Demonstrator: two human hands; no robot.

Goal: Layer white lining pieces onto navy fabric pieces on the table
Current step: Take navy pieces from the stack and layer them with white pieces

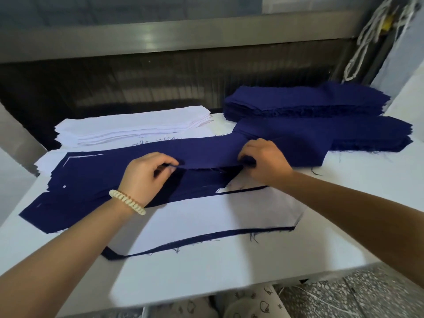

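A long navy fabric piece (206, 150) stretches across the middle of the table, its near edge lifted. My left hand (146, 173) pinches that edge at the left, and my right hand (263, 161) grips it at the right. Under it lies a layered pile of navy pieces (87, 180) with slivers of white between them. Nearer to me a white lining piece (218, 214) lies on a navy piece whose edge (206, 238) shows along the front. A stack of white lining pieces (137, 127) sits at the back left.
Two thick stacks of navy pieces (305, 102) (367, 131) stand at the back right. The white table (229, 271) ends near me at its front edge, with speckled floor (355, 294) below. A metal shelf rail (160, 40) runs above the back. White cords (367, 42) hang at the upper right.
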